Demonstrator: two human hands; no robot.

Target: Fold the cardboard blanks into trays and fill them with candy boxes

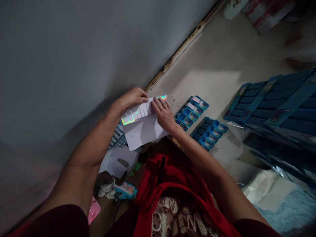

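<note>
A white sheet with a shiny rainbow border and rows of long pale label shapes, a sticker sheet [138, 113], lies across plain white paper [144, 133]. My left hand [133, 98] is closed at the sheet's upper edge, thumb and fingertips together. My right hand [163, 113] lies over the sheet's right part, its bent fingers pressed on the sheet near the left fingertips. Whether a single label is between the fingers I cannot tell. Right of my right hand, blue cases with round openings [187, 117] stand in a row; the farther ones carry pale labels.
A second row of blue cases [209, 135] stands nearer me. Large stacks of blue cases [274, 102] are at the right. A grey wall [61, 65] rises on the left. White paper scraps [118, 161] and a pink item [94, 210] lie below my left arm.
</note>
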